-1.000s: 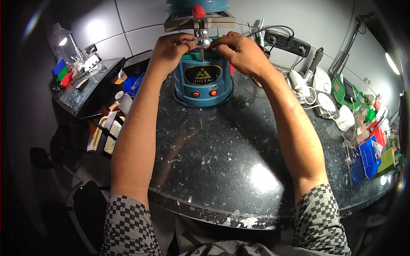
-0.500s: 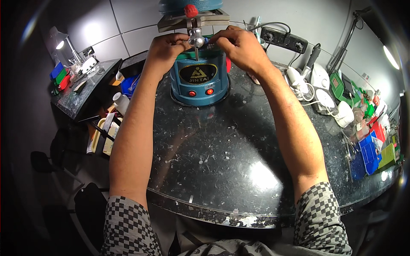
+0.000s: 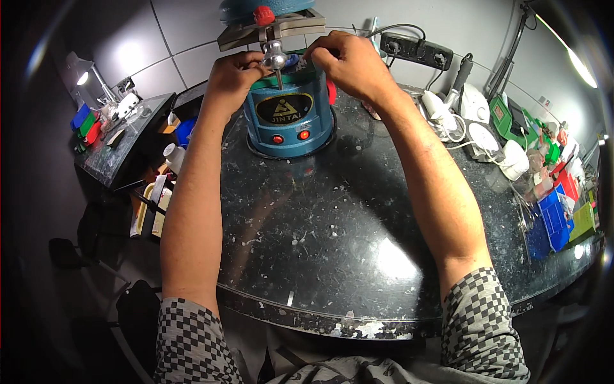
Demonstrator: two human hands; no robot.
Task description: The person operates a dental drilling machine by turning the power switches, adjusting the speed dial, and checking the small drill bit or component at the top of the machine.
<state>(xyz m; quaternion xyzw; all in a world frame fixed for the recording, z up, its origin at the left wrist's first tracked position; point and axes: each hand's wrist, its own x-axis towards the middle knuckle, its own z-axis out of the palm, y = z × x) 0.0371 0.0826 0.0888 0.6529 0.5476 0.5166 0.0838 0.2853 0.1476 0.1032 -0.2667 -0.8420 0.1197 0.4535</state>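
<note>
A blue vacuum forming machine [image 3: 254,121] stands at the back of the bench, with two lit red switches on its front. Both my hands are at its top. My left hand [image 3: 231,80] has its fingers bent together left of the shiny metal knob [image 3: 274,59]. My right hand [image 3: 350,63] pinches with thumb and forefinger at the right side of the platform. Between them a small blue piece [image 3: 292,61] shows partly behind the knob. What either hand's fingertips hold is hidden or too small to make out. A grey clamping frame [image 3: 300,25] sits above, with a red knob [image 3: 263,15].
A black power strip [image 3: 416,51] is on the back wall. White handpieces and cables [image 3: 441,109] lie at the right, beside green and blue bins [image 3: 555,221]. A side table [image 3: 121,141] with a lamp [image 3: 89,70] stands at the left. The black bench top [image 3: 332,237] is scuffed.
The whole view has shifted, so the machine appears a little farther left. My hands stay at its top, and more of the small blue piece shows between them.
</note>
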